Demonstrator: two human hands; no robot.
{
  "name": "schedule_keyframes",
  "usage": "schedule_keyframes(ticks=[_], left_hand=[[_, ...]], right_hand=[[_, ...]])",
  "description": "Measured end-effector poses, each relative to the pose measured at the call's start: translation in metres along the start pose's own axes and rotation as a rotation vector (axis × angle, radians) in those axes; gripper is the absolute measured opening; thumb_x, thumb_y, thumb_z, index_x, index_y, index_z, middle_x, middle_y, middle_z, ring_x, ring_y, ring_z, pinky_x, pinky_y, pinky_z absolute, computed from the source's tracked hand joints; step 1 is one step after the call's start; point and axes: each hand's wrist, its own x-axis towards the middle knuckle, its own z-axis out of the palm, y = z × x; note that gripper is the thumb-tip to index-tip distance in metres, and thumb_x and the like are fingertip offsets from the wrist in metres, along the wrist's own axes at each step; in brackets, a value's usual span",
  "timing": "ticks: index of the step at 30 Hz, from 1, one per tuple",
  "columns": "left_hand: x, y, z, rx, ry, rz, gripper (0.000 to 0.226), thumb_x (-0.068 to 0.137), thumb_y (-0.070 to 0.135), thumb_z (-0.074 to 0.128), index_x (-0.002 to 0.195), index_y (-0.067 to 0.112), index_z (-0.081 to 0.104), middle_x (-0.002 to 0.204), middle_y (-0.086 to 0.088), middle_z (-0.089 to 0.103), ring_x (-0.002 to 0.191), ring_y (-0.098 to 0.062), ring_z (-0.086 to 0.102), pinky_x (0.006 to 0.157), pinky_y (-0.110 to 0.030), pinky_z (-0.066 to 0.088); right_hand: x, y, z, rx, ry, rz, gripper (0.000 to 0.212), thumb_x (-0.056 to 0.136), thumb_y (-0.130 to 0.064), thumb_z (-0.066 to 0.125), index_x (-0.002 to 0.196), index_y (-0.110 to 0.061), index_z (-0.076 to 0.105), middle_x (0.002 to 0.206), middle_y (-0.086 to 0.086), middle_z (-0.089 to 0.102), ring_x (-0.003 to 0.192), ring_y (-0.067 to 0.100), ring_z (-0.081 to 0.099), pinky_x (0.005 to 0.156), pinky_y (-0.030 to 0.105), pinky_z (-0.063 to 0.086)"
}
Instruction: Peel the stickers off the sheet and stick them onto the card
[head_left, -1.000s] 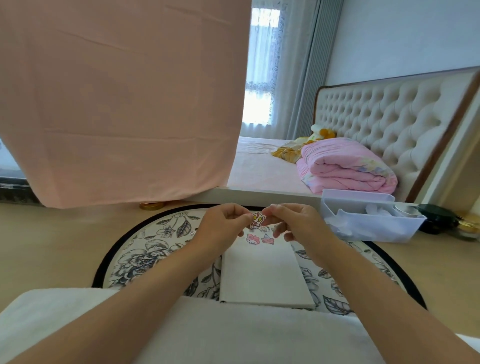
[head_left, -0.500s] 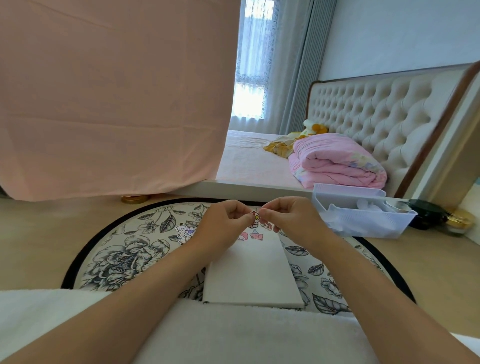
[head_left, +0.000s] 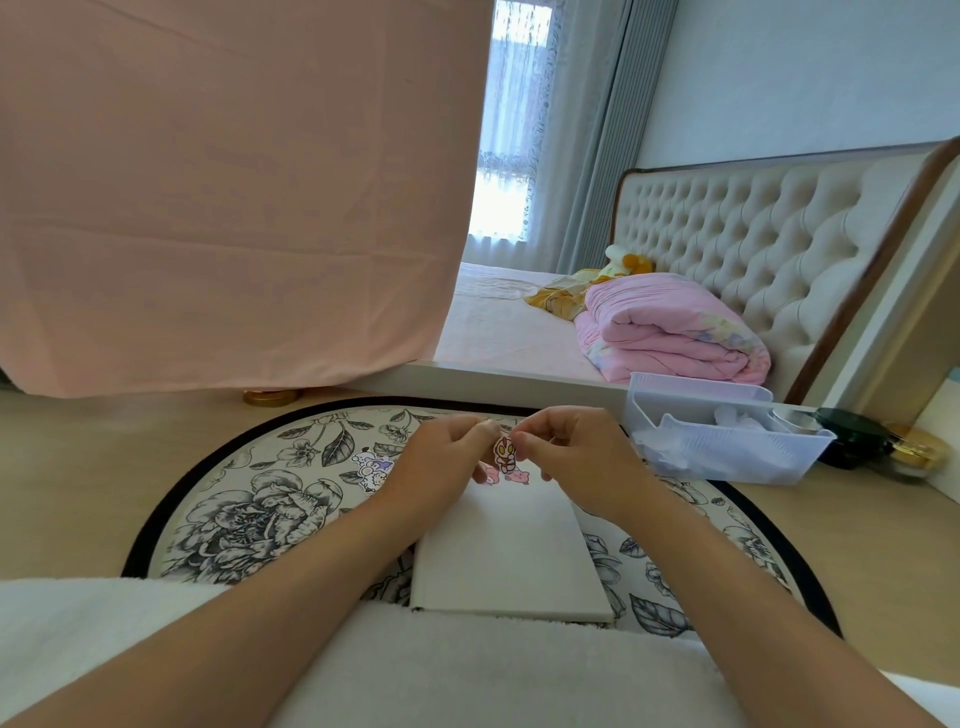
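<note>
Left hand (head_left: 441, 462) and right hand (head_left: 576, 462) both pinched on small character sticker (head_left: 504, 453), raised above white card (head_left: 504, 556) lying on floral rug (head_left: 234, 514).

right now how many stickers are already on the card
2 can be seen: pink stickers side by side at the far edge of the white card. The hands above may hide more.

Both forearms (head_left: 291, 587) are bare (no sleeves, rings or watch showing).
</note>
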Motion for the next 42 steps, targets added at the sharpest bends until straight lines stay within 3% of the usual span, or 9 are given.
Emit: schedule_keyframes(ticks=[4, 10, 17, 23, 27, 30, 32, 37, 42], left_hand=[[0.001, -0.001, 0.001, 0.008, 0.010, 0.010, 0.016, 0.092, 0.017, 0.067, 0.078, 0.016, 0.075, 0.071, -0.004, 0.071, 0.056, -0.003, 0.059, 0.055, -0.010, 0.043], [0.001, -0.004, 0.000, 0.048, 0.017, 0.026, 0.015, 0.090, 0.018, 0.070, 0.075, 0.021, 0.075, 0.065, 0.008, 0.071, 0.056, 0.001, 0.060, 0.059, -0.012, 0.046], [-0.002, -0.003, 0.002, 0.031, 0.016, 0.028, 0.011, 0.087, 0.018, 0.072, 0.079, 0.020, 0.079, 0.071, 0.000, 0.076, 0.062, -0.005, 0.065, 0.073, -0.030, 0.056], [-0.002, -0.005, 0.003, 0.025, 0.049, 0.019, 0.012, 0.086, 0.018, 0.072, 0.077, 0.022, 0.079, 0.071, 0.002, 0.076, 0.070, -0.014, 0.071, 0.079, -0.040, 0.058], [-0.001, -0.006, 0.001, 0.017, 0.077, 0.037, 0.014, 0.087, 0.015, 0.070, 0.076, 0.021, 0.076, 0.067, 0.003, 0.075, 0.064, -0.008, 0.068, 0.070, -0.030, 0.056], [0.001, -0.007, -0.002, 0.021, 0.077, 0.070, 0.015, 0.089, 0.014, 0.070, 0.077, 0.023, 0.074, 0.067, 0.005, 0.074, 0.060, -0.001, 0.064, 0.061, -0.016, 0.049], [0.001, -0.008, -0.002, 0.023, 0.055, 0.093, 0.012, 0.090, 0.016, 0.071, 0.079, 0.021, 0.074, 0.071, 0.004, 0.075, 0.064, -0.003, 0.065, 0.063, -0.017, 0.050], [0.000, -0.007, -0.002, 0.048, 0.012, 0.148, 0.009, 0.090, 0.015, 0.071, 0.083, 0.017, 0.075, 0.072, 0.009, 0.075, 0.067, 0.000, 0.066, 0.063, -0.012, 0.049], [0.001, -0.009, -0.001, 0.047, -0.011, 0.156, 0.009, 0.092, 0.015, 0.070, 0.085, 0.014, 0.075, 0.073, 0.006, 0.075, 0.064, 0.000, 0.064, 0.064, -0.012, 0.048]], right_hand=[[-0.001, -0.001, 0.001, -0.007, 0.019, -0.023, 0.017, 0.088, -0.019, 0.074, 0.077, -0.031, 0.075, 0.073, -0.012, 0.074, 0.056, -0.002, 0.057, 0.059, 0.018, 0.049], [-0.004, -0.003, -0.001, -0.091, 0.028, -0.057, 0.012, 0.086, -0.019, 0.073, 0.076, -0.025, 0.077, 0.064, -0.015, 0.069, 0.052, -0.001, 0.052, 0.053, 0.011, 0.042], [-0.007, -0.002, 0.002, -0.375, 0.140, -0.163, 0.006, 0.081, -0.033, 0.071, 0.076, -0.033, 0.074, 0.067, -0.023, 0.067, 0.061, -0.002, 0.057, 0.056, 0.015, 0.042], [-0.012, 0.001, 0.009, -0.589, 0.327, -0.415, 0.008, 0.078, -0.027, 0.076, 0.072, -0.028, 0.071, 0.069, -0.017, 0.066, 0.053, 0.001, 0.044, 0.050, 0.017, 0.041], [-0.012, -0.006, 0.009, -0.321, 0.226, -0.274, 0.009, 0.081, -0.029, 0.076, 0.072, -0.029, 0.074, 0.066, -0.020, 0.067, 0.052, 0.002, 0.052, 0.051, 0.013, 0.039], [-0.009, -0.014, 0.005, 0.138, 0.068, 0.011, 0.014, 0.086, -0.016, 0.076, 0.073, -0.019, 0.076, 0.069, -0.003, 0.073, 0.049, 0.003, 0.054, 0.048, 0.015, 0.042], [-0.009, -0.012, -0.001, 0.259, -0.004, 0.125, 0.010, 0.088, -0.014, 0.075, 0.080, -0.010, 0.077, 0.074, 0.004, 0.075, 0.052, 0.009, 0.056, 0.047, 0.018, 0.042], [-0.010, -0.003, -0.006, 0.321, -0.107, 0.204, 0.012, 0.088, -0.022, 0.076, 0.090, -0.010, 0.079, 0.083, 0.007, 0.076, 0.061, 0.013, 0.058, 0.050, 0.025, 0.045], [-0.007, -0.002, -0.001, 0.204, -0.066, 0.114, 0.013, 0.092, -0.017, 0.072, 0.085, -0.007, 0.076, 0.075, 0.005, 0.074, 0.053, 0.011, 0.056, 0.046, 0.017, 0.040]])
